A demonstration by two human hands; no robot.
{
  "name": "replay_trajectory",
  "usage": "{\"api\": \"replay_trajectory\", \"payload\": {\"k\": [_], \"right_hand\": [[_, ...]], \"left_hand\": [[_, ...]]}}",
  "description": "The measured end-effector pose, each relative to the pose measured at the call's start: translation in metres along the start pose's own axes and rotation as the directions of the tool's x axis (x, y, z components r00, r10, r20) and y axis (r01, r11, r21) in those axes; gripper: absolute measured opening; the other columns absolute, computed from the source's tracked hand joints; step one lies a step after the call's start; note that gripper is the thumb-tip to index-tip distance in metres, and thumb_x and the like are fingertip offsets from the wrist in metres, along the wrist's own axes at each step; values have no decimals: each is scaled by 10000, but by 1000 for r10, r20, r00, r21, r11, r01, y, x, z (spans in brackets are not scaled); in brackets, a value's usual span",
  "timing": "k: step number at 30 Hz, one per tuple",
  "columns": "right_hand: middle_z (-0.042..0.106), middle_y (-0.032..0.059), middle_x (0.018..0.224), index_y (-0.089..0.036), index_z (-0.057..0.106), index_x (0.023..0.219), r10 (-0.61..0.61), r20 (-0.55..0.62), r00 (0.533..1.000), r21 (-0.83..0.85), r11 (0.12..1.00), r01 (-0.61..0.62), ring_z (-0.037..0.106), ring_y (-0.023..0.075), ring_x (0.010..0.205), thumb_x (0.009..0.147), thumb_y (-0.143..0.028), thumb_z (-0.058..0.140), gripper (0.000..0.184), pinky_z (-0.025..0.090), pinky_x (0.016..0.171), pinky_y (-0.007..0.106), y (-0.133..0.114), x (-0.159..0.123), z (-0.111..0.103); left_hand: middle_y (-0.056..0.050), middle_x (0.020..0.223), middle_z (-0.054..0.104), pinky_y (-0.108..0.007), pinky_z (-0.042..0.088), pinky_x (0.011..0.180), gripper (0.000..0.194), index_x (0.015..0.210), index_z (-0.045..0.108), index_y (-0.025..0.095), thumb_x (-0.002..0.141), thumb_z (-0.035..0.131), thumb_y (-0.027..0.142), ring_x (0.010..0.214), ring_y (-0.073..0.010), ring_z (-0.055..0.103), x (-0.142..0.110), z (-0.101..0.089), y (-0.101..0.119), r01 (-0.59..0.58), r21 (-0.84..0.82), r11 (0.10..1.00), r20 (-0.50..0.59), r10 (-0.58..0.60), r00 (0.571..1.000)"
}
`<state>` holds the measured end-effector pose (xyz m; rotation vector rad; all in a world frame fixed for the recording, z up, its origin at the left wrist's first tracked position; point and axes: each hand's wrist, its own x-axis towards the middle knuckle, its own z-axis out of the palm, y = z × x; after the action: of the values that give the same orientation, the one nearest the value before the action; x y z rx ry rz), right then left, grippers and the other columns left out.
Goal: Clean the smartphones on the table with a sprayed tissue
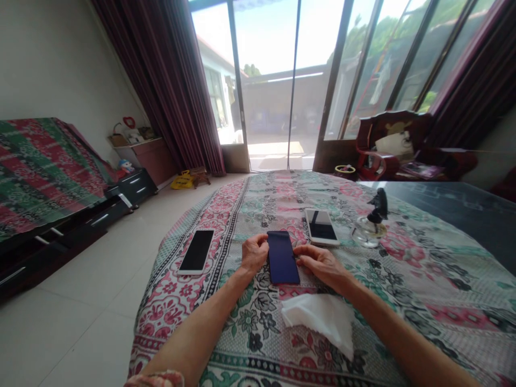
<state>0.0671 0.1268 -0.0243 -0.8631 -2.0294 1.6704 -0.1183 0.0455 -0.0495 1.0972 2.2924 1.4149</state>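
A dark blue smartphone (284,258) lies between my hands on the patterned tablecloth. My left hand (255,252) is closed on its upper left edge, fingers curled. On the opposite side, my right hand (320,263) has bent fingers and thumb against the right edge, so both hands hold the phone. Just below it a crumpled white tissue (320,320) is spread on the cloth. Behind my right hand lies a white phone or small tablet (321,227), dark screen up. Another white smartphone (196,251) rests to the left, also screen up.
A clear round spray bottle (370,232) with a black head stands at the right. The tablecloth (242,355) covers a round table. Beyond are a dark tabletop (447,215), a wooden chair (387,145), a glass door and, at left, a cloth-covered cabinet (52,166).
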Motion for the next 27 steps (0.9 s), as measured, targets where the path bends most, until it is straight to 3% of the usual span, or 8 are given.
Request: {"api": "replay_trajectory", "payload": {"k": [4,8,12,16,19,22,27], "right_hand": [[682,12,818,-165,656,925,-41,24,999,-60,997,42,607,139,682,718,-303,514,287,427,559,218,-1,0,-3],[684,24,796,-169,696,848,-153,170,974,-326,924,201,586,147,699,774,-302,535,222,441,633,234,-20,-11,-18],[697,23,917,-222,720,954,-151,393,907,-429,843,326,613,166,795,766,-254,603,224,461,684,224,-45,-29,-34],[637,28,1162,-274,665,1151,-111,602,790,-399,815,419,579,211,1043,679,-134,654,493,431,929,300,-58,-43,-34],[599,46,1216,-277,615,1230,-90,684,724,-378,805,457,550,213,1100,650,-57,609,620,403,976,332,-58,-47,-25],[590,60,1195,-275,604,1245,-62,693,718,-412,783,466,558,201,1060,642,-41,599,647,421,931,314,-52,-49,-15],[602,49,1026,-249,677,1105,-35,669,743,-522,689,502,562,182,914,634,-40,601,521,433,812,293,-45,-47,-1]], "left_hand": [[-45,804,737,-249,510,734,286,969,726,133,739,556,110,727,-148,665,0,-1,-1,-8,-3,1000,6,8,1000],[-50,845,745,-260,519,757,281,972,726,141,746,562,114,759,-156,677,1,0,-3,-13,-12,1000,17,13,1000],[-48,918,750,-260,522,807,277,973,726,155,756,564,99,828,-157,689,-1,-1,1,-12,-21,1000,18,12,1000],[-56,904,752,-250,529,797,257,956,726,137,765,562,89,816,-155,693,-3,-4,7,-7,-36,999,17,8,1000],[-56,899,752,-254,533,794,251,947,726,134,770,556,82,811,-158,694,-3,-5,9,-6,-44,999,20,6,1000],[-56,909,751,-269,531,814,249,951,727,139,768,565,95,823,-167,692,-2,-5,7,-2,-44,999,32,4,999],[-55,919,749,-300,526,844,232,936,734,157,778,565,136,847,-187,690,-1,-5,5,-22,-36,999,61,24,998]]}}
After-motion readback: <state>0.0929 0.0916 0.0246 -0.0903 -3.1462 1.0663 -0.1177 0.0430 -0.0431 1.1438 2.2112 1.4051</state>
